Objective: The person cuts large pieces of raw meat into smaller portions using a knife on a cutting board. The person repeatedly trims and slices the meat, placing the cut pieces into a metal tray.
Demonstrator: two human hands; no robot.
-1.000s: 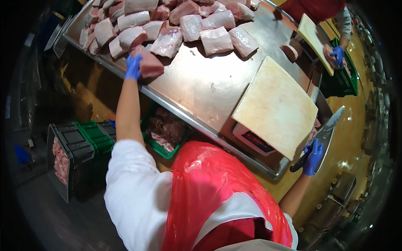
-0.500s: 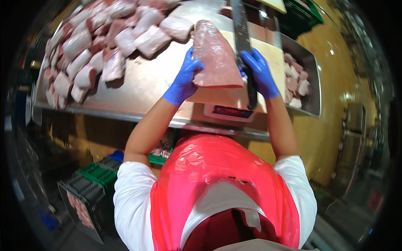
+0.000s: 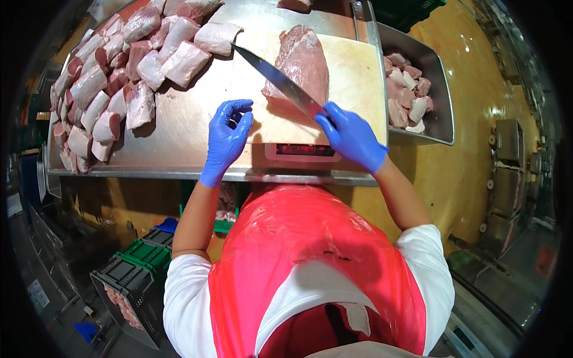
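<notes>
A large pink piece of meat (image 3: 304,55) lies on the cream cutting board (image 3: 355,83), which rests on a scale (image 3: 301,155). My right hand (image 3: 349,134), in a blue glove, grips the handle of a long knife (image 3: 271,74), its blade angled up to the left across the meat's lower part. My left hand (image 3: 227,137), also gloved, is at the board's lower left, fingers loosely curved and apart, holding nothing I can see.
Many meat pieces (image 3: 95,86) are heaped on the steel table (image 3: 185,107). A steel bin (image 3: 444,107) of smaller chunks stands at the right. A green crate (image 3: 406,11) is beyond. Stacked crates (image 3: 137,268) stand at the lower left, steel carts (image 3: 507,155) at far right.
The large piece came from the pile in my left hand and now lies on the board, released. My right hand has swung the knife from upright to a diagonal across it.
</notes>
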